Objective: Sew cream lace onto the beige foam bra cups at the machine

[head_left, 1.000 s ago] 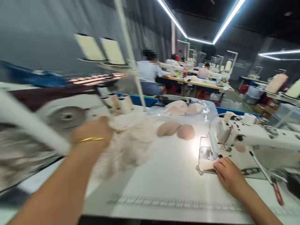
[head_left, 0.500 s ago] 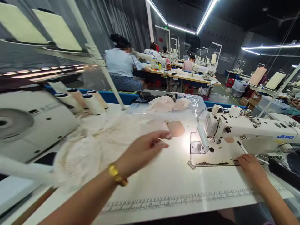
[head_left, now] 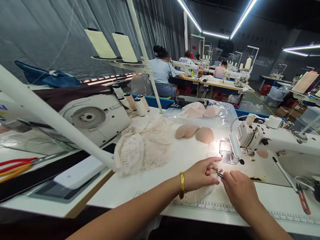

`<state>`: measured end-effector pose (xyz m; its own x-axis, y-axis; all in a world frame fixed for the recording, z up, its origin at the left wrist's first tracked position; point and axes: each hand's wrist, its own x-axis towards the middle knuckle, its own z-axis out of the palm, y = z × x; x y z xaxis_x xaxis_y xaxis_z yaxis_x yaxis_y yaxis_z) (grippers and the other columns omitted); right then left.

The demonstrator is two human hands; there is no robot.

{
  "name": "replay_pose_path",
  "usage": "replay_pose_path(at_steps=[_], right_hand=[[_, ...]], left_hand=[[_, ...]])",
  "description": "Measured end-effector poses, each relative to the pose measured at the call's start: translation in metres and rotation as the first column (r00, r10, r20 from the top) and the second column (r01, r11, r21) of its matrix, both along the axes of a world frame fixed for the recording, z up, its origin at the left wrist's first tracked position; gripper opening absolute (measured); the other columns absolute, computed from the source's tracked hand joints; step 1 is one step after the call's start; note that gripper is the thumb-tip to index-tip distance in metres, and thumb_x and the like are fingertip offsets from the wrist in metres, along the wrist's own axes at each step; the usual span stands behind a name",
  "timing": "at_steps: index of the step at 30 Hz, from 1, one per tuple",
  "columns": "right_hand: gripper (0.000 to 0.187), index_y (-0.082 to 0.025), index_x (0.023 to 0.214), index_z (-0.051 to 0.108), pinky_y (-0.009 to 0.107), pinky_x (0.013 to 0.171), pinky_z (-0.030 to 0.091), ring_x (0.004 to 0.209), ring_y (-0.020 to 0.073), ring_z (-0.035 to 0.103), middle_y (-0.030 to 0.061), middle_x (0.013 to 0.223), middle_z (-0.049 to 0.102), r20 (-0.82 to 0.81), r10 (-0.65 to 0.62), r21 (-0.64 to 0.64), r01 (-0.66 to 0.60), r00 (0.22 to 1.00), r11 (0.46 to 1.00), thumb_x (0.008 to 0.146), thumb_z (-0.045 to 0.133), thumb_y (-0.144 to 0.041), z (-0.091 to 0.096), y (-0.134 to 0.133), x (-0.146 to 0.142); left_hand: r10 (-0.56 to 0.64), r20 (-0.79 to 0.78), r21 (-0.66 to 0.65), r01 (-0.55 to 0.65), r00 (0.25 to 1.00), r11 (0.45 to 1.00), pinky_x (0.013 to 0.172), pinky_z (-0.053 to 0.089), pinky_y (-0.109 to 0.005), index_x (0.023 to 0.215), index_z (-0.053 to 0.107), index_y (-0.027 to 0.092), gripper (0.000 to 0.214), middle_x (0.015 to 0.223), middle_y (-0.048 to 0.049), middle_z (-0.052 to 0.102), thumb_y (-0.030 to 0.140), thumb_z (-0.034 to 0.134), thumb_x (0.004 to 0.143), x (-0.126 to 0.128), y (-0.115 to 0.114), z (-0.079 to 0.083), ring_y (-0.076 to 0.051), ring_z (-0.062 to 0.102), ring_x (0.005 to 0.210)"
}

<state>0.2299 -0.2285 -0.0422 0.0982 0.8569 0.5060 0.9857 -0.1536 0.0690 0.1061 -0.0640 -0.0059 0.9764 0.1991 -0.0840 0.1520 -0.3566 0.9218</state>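
Observation:
My left hand (head_left: 203, 173) is in front of the sewing machine, thumb and fingers closing on a pale lace piece (head_left: 197, 195). The lace hangs below my palm onto the table, and part of it is hidden behind the hand. My right hand (head_left: 240, 190) meets it from the right, fingers wrapped round small metal tweezers (head_left: 220, 175) whose tips reach the lace at my left fingers. Just beyond is the lit needle plate (head_left: 228, 156) of the white sewing machine (head_left: 287, 138).
Beige round pads (head_left: 205, 135) lie in fanned stacks behind my hands, left of the machine. A cream lace pile (head_left: 142, 150) spreads further left. Red-handled thread snips (head_left: 303, 200) and a white pen-like tool (head_left: 285, 173) lie right. A clear plastic bin (head_left: 172, 115) holds lace cups. Co-workers sit beyond.
The view has swung left. My left hand has come from near the pads to the lace at the table front; my right hand has moved left from beside the machine to join it.

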Motion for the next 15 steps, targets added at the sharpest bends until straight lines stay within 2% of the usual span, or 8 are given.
replay_pose_path(at_steps=[3,5,6,7,9,10,12,15], right_hand=[[0.032,-0.023,0.078,0.054,0.030,0.056,0.027,0.054,0.0162,0.052,-0.0006,0.063,0.056,-0.055,0.018,-0.003,-0.018,0.998,1.000,0.105,0.037,-0.021,-0.001,-0.006,0.002],[0.030,-0.024,0.082,0.054,0.029,0.056,0.031,0.058,0.0163,0.057,-0.0009,0.066,0.059,-0.115,0.006,-0.050,-0.012,0.993,0.999,0.107,0.038,-0.027,-0.003,-0.024,0.016],[0.028,-0.024,0.086,0.056,0.028,0.058,0.034,0.062,0.0171,0.061,-0.0002,0.070,0.062,-0.124,-0.029,-0.071,0.020,0.992,0.997,0.107,0.038,-0.029,-0.004,-0.036,0.027],[0.028,-0.024,0.086,0.055,0.029,0.057,0.034,0.062,0.0181,0.062,0.0001,0.069,0.062,-0.104,-0.080,-0.086,0.071,0.991,0.994,0.107,0.038,-0.032,-0.007,-0.049,0.041],[0.028,-0.025,0.093,0.058,0.031,0.053,0.034,0.060,0.0212,0.062,0.0023,0.071,0.065,-0.035,-0.209,-0.074,0.206,0.977,0.976,0.106,0.038,-0.038,-0.011,-0.072,0.067],[0.028,-0.025,0.098,0.061,0.033,0.056,0.038,0.067,0.0244,0.064,0.0053,0.078,0.068,0.003,-0.234,-0.068,0.234,0.972,0.970,0.105,0.038,-0.040,-0.012,-0.080,0.078],[0.030,-0.024,0.110,0.063,0.040,0.067,0.046,0.086,0.0313,0.066,0.0120,0.099,0.071,0.035,-0.228,-0.010,0.228,0.973,0.974,0.104,0.041,-0.044,-0.010,-0.086,0.087],[0.025,-0.023,0.119,0.061,0.044,0.081,0.051,0.100,0.0309,0.063,0.0132,0.110,0.068,-0.116,-0.050,0.048,0.056,0.992,0.997,0.103,0.048,-0.038,0.000,-0.071,0.067]], left_hand=[[-0.034,-0.046,0.061,0.037,0.998,0.997,0.072,0.052,-0.029,0.146,0.048,0.025,0.073,0.100,-0.0027,0.070,0.026,0.070,0.077,-0.013,0.014,0.005,-0.017,0.063,0.081],[0.043,-0.060,0.270,-0.025,0.997,0.963,0.075,0.054,-0.032,0.144,0.049,0.024,0.066,0.107,-0.0045,0.071,0.022,0.063,0.080,-0.029,0.033,0.013,-0.018,0.065,0.082],[0.136,-0.016,0.421,-0.117,0.991,0.900,0.081,0.054,-0.036,0.142,0.051,0.024,0.060,0.113,-0.0060,0.071,0.020,0.059,0.082,-0.037,0.042,0.018,-0.021,0.066,0.087],[0.227,0.068,0.555,-0.226,0.971,0.800,0.089,0.054,-0.041,0.139,0.053,0.023,0.055,0.121,-0.0077,0.069,0.020,0.056,0.084,-0.045,0.051,0.022,-0.024,0.066,0.097],[0.283,0.240,0.708,-0.367,0.929,0.604,0.102,0.048,-0.048,0.133,0.057,0.022,0.044,0.131,-0.0093,0.064,0.022,0.054,0.089,-0.054,0.063,0.026,-0.029,0.061,0.116],[0.244,0.279,0.745,-0.369,0.929,0.555,0.105,0.046,-0.048,0.131,0.057,0.022,0.041,0.133,-0.0092,0.063,0.021,0.055,0.090,-0.054,0.065,0.024,-0.030,0.058,0.121],[0.105,0.252,0.801,-0.268,0.962,0.536,0.104,0.047,-0.046,0.128,0.059,0.021,0.040,0.132,-0.0088,0.063,0.015,0.057,0.088,-0.045,0.060,0.014,-0.029,0.057,0.122],[-0.027,0.137,0.857,-0.104,0.990,0.505,0.098,0.048,-0.046,0.118,0.063,0.019,0.041,0.131,-0.0110,0.061,0.006,0.063,0.079,-0.019,0.046,-0.009,-0.031,0.056,0.117]])
